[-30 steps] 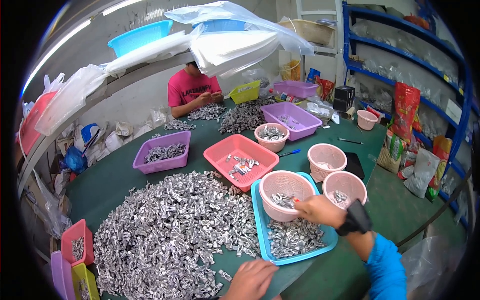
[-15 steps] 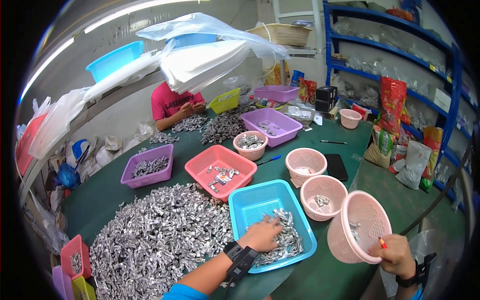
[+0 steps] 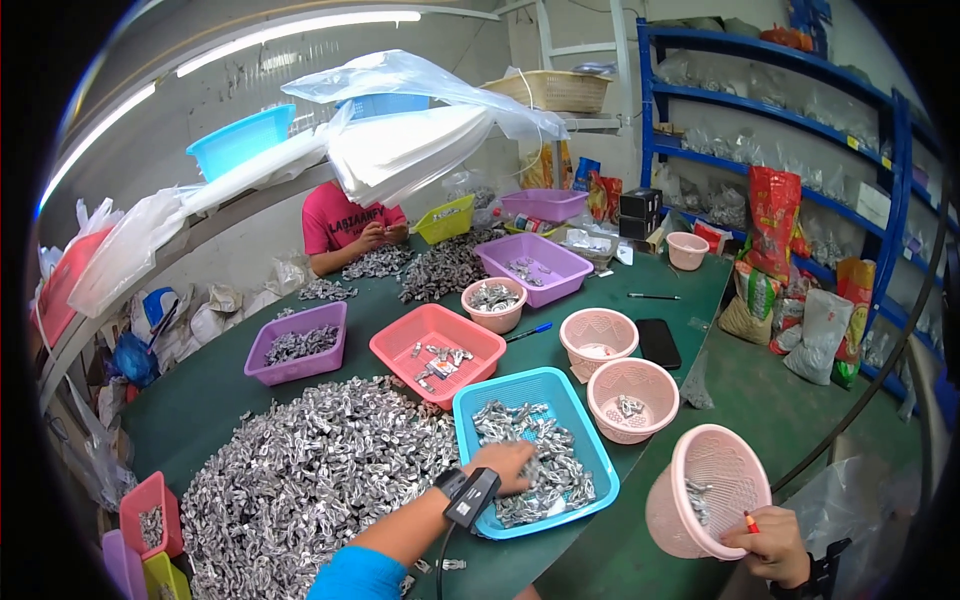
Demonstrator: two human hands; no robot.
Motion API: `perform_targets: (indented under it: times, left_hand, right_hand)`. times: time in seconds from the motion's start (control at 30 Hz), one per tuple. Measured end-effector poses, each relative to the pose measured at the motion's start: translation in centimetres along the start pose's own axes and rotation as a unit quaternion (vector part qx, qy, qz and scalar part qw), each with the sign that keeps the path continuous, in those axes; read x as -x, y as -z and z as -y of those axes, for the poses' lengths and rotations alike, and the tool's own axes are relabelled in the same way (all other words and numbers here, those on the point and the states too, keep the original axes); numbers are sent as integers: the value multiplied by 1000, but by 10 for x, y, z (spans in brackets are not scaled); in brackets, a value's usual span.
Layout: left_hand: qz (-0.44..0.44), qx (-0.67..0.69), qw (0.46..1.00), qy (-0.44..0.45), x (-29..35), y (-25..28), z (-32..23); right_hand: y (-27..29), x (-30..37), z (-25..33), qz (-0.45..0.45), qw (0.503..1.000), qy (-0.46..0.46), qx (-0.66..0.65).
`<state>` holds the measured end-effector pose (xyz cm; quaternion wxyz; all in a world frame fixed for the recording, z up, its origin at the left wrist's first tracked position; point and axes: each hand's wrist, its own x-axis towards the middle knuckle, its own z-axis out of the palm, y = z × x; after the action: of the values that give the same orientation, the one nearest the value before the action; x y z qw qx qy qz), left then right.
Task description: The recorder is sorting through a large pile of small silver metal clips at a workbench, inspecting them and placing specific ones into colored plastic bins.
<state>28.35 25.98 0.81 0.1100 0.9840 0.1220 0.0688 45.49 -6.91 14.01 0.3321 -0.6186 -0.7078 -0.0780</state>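
My left hand [image 3: 506,466] reaches into a blue plastic tray [image 3: 465,425], fingers stretched and slightly blurred against small silvery metal pieces [image 3: 560,450]. Its fingertips are partly lost among them. At the lower right, off the table edge, my right hand [image 3: 775,545] grips the rim of a pink round basket [image 3: 670,500]. That basket is tilted toward the left, with a few metal pieces [image 3: 698,500] inside. A red pen [image 3: 751,522] sticks up from the same hand. A large heap of similar pieces [image 3: 320,480] lies left of the tray.
Two pink baskets [image 3: 635,400] and a black phone [image 3: 658,343] stand beyond the tray. A red tray [image 3: 400,345], purple trays [image 3: 345,340] and a blue pen [image 3: 528,332] lie farther back. Across the table sits a person in a pink shirt [image 3: 335,220]. Blue shelves [image 3: 770,100] line the right.
Metal pieces have spread into the far part of the blue tray, and my left hand has shifted slightly left. The held basket is lower in view. The whole view has shifted slightly.
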Motion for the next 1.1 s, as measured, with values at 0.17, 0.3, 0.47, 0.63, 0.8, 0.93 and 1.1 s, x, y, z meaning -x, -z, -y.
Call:
perform_targets:
  times: [0.17,0.3,0.47,0.63,0.8,0.93,1.1]
  left_hand:
    - [-6,-90,988,126,-5,-3,14]
    - [-149,-100,980,81,33,39,-15]
    - [-195,2,962,193,177,88,-47]
    - [-211,16,944,252,311,79,-96]
    - [-271,111,885,362,395,66,-135]
    - [-357,191,830,384,408,36,-137]
    - [-306,235,848,364,408,19,-136]
  right_hand:
    - [-22,-24,10,-14,996,51,-70]
    - [-49,-64,-7,2,990,130,-53]
    - [-140,-145,-22,22,981,169,-97]
    - [-185,-165,-41,71,978,187,52]
    - [-174,-151,-4,73,993,58,77]
    - [-181,-145,21,61,988,-75,122]
    - [-198,-143,15,52,973,-28,221]
